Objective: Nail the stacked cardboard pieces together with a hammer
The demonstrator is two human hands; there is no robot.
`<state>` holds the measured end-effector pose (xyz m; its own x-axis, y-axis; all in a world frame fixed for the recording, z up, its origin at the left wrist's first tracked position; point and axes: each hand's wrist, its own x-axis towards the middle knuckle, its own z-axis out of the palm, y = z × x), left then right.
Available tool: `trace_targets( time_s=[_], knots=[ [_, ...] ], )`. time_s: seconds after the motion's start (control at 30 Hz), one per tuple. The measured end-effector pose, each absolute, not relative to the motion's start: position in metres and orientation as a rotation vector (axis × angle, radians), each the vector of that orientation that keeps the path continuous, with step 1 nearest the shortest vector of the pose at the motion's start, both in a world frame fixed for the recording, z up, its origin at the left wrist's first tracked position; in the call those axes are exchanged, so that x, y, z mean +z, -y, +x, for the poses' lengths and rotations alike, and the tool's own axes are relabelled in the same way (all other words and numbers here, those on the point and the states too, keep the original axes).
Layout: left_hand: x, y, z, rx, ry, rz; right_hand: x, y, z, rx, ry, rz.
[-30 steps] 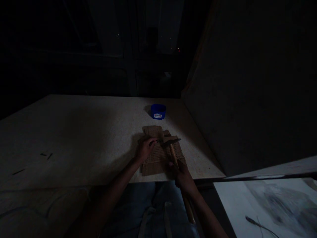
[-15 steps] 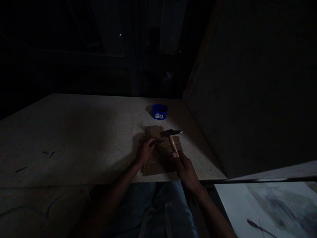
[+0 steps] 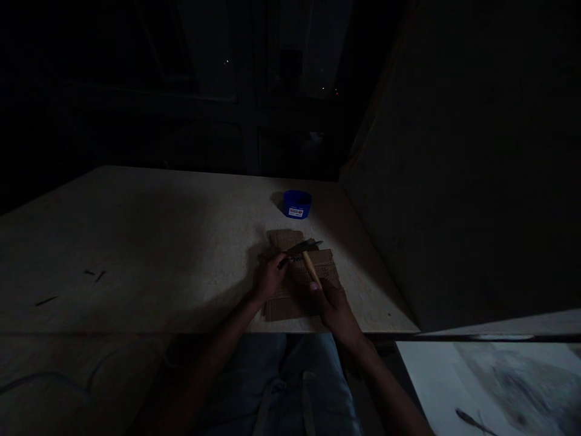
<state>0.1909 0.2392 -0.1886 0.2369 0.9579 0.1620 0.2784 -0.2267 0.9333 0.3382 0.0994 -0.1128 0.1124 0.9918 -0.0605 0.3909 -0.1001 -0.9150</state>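
Note:
My right hand (image 3: pixel 333 304) is wrapped round the wooden handle of a hammer (image 3: pixel 311 267). The hammer's dark metal head is low over a small dark zigzag piece (image 3: pixel 295 258), possibly touching it; the dim light hides the exact contact. From the left, the bent fingers of my left hand (image 3: pixel 271 277) pinch the near end of that dark piece. Beneath both hands lie folded pieces of brown burlap (image 3: pixel 285 309), flat near the table's front edge. Shadow covers part of the cloth between the hands.
A blue plastic tub (image 3: pixel 297 204) with a white label stands beyond the burlap on the pale table (image 3: pixel 181 242). Several thin dark strips (image 3: pixel 100 277) lie at the left. A tall dark panel (image 3: pixel 454 181) borders the right. A thin tool (image 3: pixel 472 419) rests on a white surface lower right.
The hammer head has come down and to the left, onto or close over the dark piece. My left hand keeps its pinch. The whole view has shifted slightly.

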Motion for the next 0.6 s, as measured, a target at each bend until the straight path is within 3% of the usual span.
trace_targets(
  time_s=[0.4,0.6],
  knots=[
    [-0.194,-0.238,0.189,1.011,-1.158,1.787,-0.114,-0.110,0.338,0.731,1.576,-1.882],
    [-0.191,-0.237,0.190,1.006,-1.177,1.752,-0.116,-0.118,0.344,0.780,1.620,-2.031]
  ],
)
